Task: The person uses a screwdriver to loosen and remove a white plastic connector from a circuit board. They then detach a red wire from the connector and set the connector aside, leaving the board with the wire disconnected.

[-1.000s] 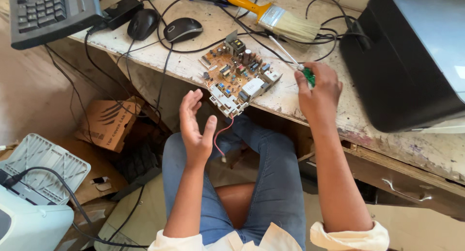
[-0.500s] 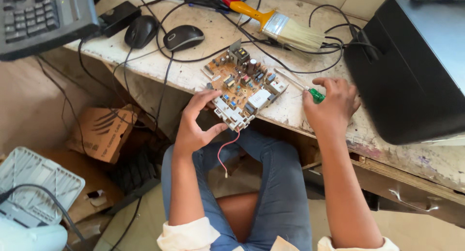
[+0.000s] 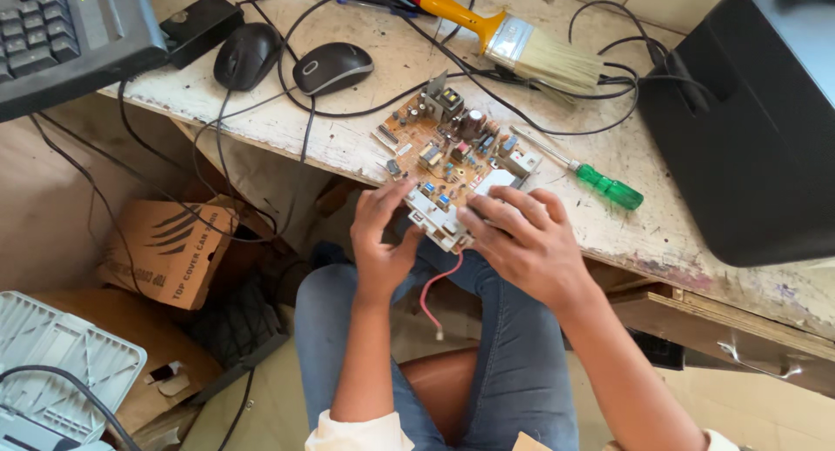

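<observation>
A brown circuit board (image 3: pixel 448 155) crowded with small parts lies on the worn table edge (image 3: pixel 348 160), its near end hanging over my lap. My left hand (image 3: pixel 380 238) grips that near end from the left, thumb and fingers on the white connector block. My right hand (image 3: pixel 522 242) rests on the board's near right corner, fingers spread over it. A red wire (image 3: pixel 432 296) dangles from the board between my hands. A green-handled screwdriver (image 3: pixel 600 183) lies loose on the table just right of the board.
A yellow-handled paintbrush (image 3: pixel 504 40), two black mice (image 3: pixel 330 66) (image 3: pixel 245 55), tangled black cables and a keyboard (image 3: pixel 61 38) sit on the table. A black box-like device (image 3: pixel 752 129) stands at right. Below are a cardboard box (image 3: pixel 170 251) and a white grille (image 3: pixel 65 368).
My right hand has put the green screwdriver down on the table and moved left onto the board. My left hand rose from my lap and took hold of the board's near end.
</observation>
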